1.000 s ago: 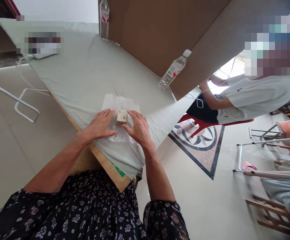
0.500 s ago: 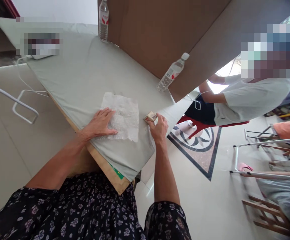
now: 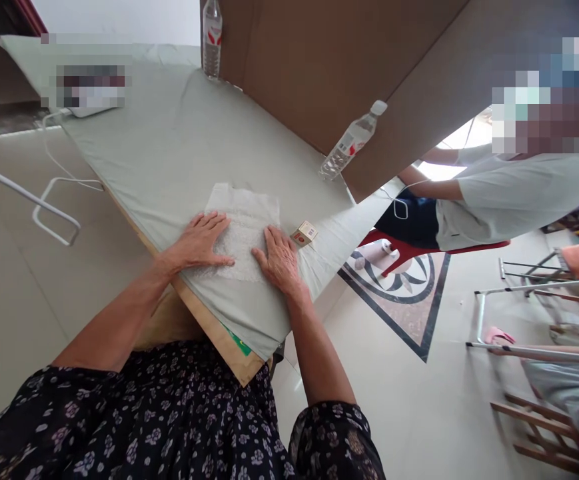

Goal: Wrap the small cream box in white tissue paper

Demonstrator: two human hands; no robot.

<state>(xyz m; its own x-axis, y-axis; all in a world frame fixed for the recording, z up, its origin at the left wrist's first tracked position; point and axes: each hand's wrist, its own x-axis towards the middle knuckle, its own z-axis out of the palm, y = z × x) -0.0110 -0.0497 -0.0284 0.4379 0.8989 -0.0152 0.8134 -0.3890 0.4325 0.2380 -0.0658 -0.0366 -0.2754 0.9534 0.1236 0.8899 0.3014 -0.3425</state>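
Observation:
A thin white tissue-like sheet (image 3: 244,230) lies spread on the cloth-covered table (image 3: 139,133). My left hand (image 3: 202,243) rests flat on its left edge with the fingers apart. On the right edge of the sheet, my right hand (image 3: 279,260) lies flat too, fingers stretched out and holding nothing. Just beyond that hand's fingers a small printed cardboard box (image 3: 304,233) stands on the cloth, apart from the sheet.
Clear plastic bottles stand by a tall brown cardboard panel (image 3: 309,73): a near one (image 3: 353,141) and a far one (image 3: 212,40). A blurred white item (image 3: 94,93) is at the far left. A seated person (image 3: 519,200) is behind the panel.
My right hand has let go of the small box and moved left onto the sheet, where it now lies flat. The left hand stays in place on the sheet.

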